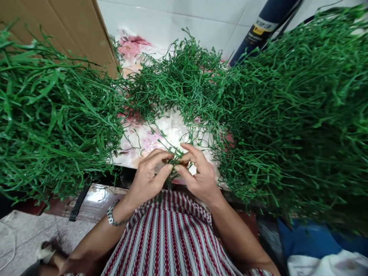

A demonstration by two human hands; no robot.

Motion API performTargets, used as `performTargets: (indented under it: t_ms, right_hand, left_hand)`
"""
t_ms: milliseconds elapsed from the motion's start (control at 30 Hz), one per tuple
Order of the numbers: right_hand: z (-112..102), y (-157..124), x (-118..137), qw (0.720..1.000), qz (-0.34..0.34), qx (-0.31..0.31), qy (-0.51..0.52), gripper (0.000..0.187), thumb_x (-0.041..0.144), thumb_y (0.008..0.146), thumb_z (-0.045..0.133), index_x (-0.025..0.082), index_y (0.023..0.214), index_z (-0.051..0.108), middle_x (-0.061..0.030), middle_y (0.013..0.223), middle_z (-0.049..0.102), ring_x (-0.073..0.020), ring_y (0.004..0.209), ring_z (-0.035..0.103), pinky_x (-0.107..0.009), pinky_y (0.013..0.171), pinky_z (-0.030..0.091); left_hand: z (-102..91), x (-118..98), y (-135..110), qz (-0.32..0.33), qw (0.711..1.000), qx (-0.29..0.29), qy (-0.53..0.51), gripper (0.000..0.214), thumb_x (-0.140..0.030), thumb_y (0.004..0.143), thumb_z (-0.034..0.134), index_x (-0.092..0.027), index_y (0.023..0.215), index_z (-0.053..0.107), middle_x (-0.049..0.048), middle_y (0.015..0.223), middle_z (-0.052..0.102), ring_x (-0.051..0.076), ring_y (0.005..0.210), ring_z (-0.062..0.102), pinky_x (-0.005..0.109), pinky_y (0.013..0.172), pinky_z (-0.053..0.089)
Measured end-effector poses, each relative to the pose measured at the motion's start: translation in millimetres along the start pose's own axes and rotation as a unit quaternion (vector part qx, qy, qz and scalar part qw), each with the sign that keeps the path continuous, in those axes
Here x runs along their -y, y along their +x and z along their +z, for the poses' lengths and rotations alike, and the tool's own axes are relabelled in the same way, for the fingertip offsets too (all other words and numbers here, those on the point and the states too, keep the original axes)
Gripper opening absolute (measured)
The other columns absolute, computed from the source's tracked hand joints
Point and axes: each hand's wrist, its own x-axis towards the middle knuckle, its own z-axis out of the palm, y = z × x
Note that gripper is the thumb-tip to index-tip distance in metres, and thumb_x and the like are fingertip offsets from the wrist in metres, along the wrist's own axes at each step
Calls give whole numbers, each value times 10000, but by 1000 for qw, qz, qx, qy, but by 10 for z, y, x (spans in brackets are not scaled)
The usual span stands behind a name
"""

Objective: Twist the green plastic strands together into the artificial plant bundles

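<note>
fingers (163,175) of the left hand (148,172) and right hand (203,177) pinch thin, plastic-looking green stems (176,152) near the pink-blotched white desk (172,123).

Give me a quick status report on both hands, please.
Left hand, right hand: both pinching thin green stems. Left green heap, right green heap flanking. Nothing visibly blocking either hand.

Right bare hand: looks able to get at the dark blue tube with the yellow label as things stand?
Probably not straight across: the right hand holds thin green stems, and a tangled green heap lies between. The tube's label shows above the heap, so reaching over might work.
</note>
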Motion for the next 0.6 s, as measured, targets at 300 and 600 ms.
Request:
performTargets:
  t_ms: [300, 600]
  right_hand:
    - [-64, -115, 40, 996, -58, 52, -41, 447, 141, 835, 514, 198, 1268, 421, -32, 899, 662, -128, 810, 638, -268, 769, 536]
    - [-234, 109, 20, 968, -175, 155, -85, 409, 257, 847, 497, 170, 1244, 450, -99, 1192, 564, -217, 1179, 467, -450, 989, 391]
  left_hand:
    - [108, 52, 47, -29, 997, -21, -64, 110, -151, 778, 504, -162, 684, 558, 5, 675, 534, 123, 676, 498, 237, 628, 384]
    - [84, 21, 17, -84, 984, 69, -138, 86, -135, 756, 514, -143, 697, 574, -5, 647, 544, 104, 613, 480, 213, 592, 386]
